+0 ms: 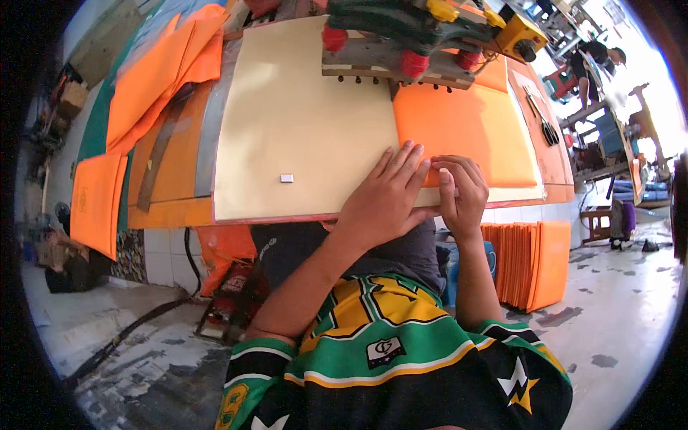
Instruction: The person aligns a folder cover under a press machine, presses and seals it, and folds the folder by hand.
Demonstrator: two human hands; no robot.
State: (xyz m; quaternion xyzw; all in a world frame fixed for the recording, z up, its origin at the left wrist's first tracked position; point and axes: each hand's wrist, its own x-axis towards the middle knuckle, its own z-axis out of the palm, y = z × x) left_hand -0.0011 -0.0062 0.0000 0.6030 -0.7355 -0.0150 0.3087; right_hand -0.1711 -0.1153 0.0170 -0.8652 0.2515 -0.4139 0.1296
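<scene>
My left hand [387, 186] lies flat, fingers stretched together, at the left edge of an orange sheet [466, 132] on a cream board [301, 122]. Beside it, my right hand [464, 193] has its fingers curled in toward the thumb at the sheet's near left corner. Whatever is between those fingers is hidden. A small white rectangular piece [287, 178] sits on the cream board, left of my left hand. Beyond both hands, a dark machine part [394, 54] with red round pieces hangs over the board and the sheet's far part.
Scissors [548, 129] lie on the table's right side. Folded orange pieces [168, 79] drape over the left side, and another [97, 201] hangs lower. A stack of orange pieces [530, 265] stands below the table at right. A yellow box with a black knob [519, 41] is on the machine. Another person [595, 64] is far right.
</scene>
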